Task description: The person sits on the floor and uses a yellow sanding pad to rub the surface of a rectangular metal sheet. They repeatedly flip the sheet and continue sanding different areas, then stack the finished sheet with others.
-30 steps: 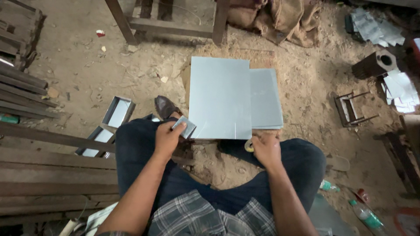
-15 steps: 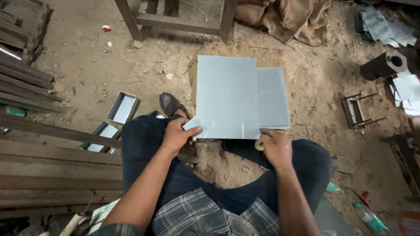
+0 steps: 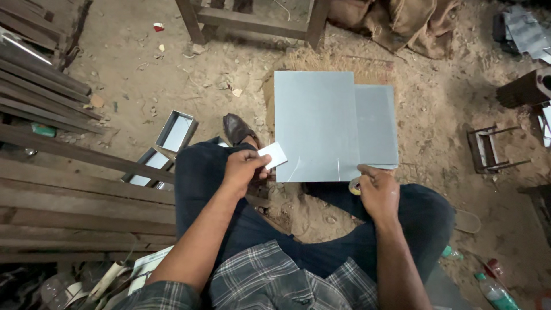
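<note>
I sit on sandy ground with a large grey metal sheet (image 3: 314, 123) lying in front of my knees, a smaller grey sheet (image 3: 376, 125) tucked under its right side. My left hand (image 3: 243, 169) pinches a small pale rectangular piece (image 3: 273, 155) just left of the big sheet's near corner. My right hand (image 3: 376, 192) rests at the sheets' near right edge, fingers closed around a small round roll of tape (image 3: 355, 186), mostly hidden.
Long wooden planks (image 3: 69, 189) lie at my left. Two open metal boxes (image 3: 175, 131) sit near a dark shoe (image 3: 236, 128). A wooden bench (image 3: 252, 20) and sacking (image 3: 396, 20) stand ahead. A small metal frame (image 3: 488, 149) and bottles (image 3: 493, 290) are at the right.
My left hand has lifted the small pale piece slightly away from the sheet's corner. The view has shifted a little; my right hand stays at the sheet's edge.
</note>
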